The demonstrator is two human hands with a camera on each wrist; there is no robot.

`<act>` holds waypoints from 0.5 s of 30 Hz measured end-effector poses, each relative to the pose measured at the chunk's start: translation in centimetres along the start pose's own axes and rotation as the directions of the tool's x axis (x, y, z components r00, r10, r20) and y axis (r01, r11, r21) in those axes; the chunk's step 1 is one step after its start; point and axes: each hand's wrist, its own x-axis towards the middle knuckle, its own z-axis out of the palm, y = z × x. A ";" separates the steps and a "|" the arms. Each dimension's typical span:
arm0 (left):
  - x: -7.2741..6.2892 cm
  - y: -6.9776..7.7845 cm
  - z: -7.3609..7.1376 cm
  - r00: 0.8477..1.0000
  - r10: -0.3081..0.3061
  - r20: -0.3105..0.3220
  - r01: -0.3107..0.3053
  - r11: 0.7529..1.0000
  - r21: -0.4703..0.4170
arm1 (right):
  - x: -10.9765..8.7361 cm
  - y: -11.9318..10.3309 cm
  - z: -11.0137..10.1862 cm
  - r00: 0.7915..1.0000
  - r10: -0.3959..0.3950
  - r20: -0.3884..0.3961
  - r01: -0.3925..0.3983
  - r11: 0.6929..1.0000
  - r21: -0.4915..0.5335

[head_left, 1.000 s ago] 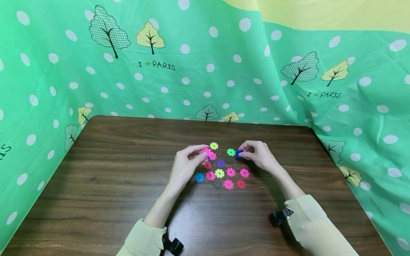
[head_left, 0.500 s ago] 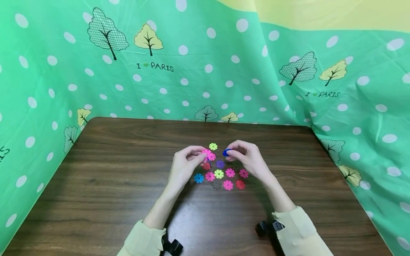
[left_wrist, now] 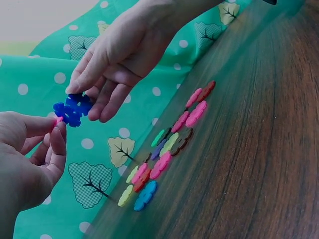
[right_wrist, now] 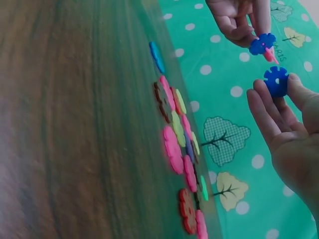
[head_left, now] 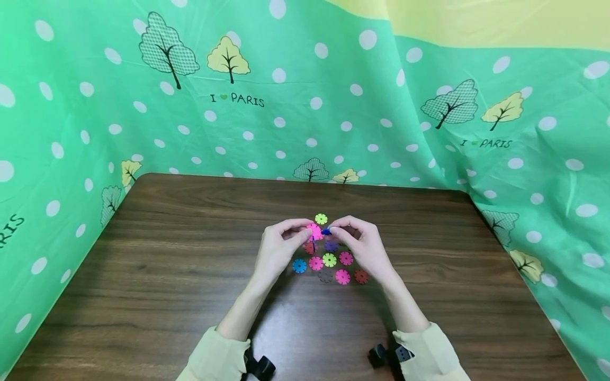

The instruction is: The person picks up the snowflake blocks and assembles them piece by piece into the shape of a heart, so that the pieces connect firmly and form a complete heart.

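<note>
My left hand (head_left: 281,246) pinches a pink notched plastic disc (head_left: 314,231) between thumb and forefinger. A blue notched disc (right_wrist: 261,44) is joined to that pink one, crosswise to it. Opposite, my right hand (head_left: 364,243) pinches a second blue notched disc (right_wrist: 276,81) by its edge, its other fingers loosely bent. In the right wrist view a small gap shows between this disc and the pink one. The left wrist view shows the two blue discs overlapping in front of each other. Both hands are raised over the loose discs.
Several flat notched discs lie on the brown wooden table (head_left: 167,275) below the hands: a light blue disc (head_left: 299,266), a yellow disc (head_left: 321,218), a red disc (head_left: 361,276), plus pink, purple, brown and green ones. A green dotted cloth (head_left: 267,132) hangs behind the table.
My right hand has moved left with its blue disc, right up to the pieces in my left hand. The left hand stays nearly in place, keeping its grip.
</note>
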 end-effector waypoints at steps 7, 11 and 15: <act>0.0 -0.2 0.2 0.998 0.055 0.009 -0.056 0.995 0.079 | -0.4 0.2 0.4 0.998 -0.057 0.000 0.057 0.998 0.006; 0.0 -0.4 0.3 0.996 0.089 0.007 -0.089 0.986 0.139 | -0.8 0.1 0.7 0.998 -0.054 -0.019 0.054 0.998 0.017; 0.0 -0.5 0.4 0.994 0.107 0.006 -0.107 0.981 0.161 | -1.0 0.1 0.7 0.999 -0.022 -0.033 0.024 0.998 0.052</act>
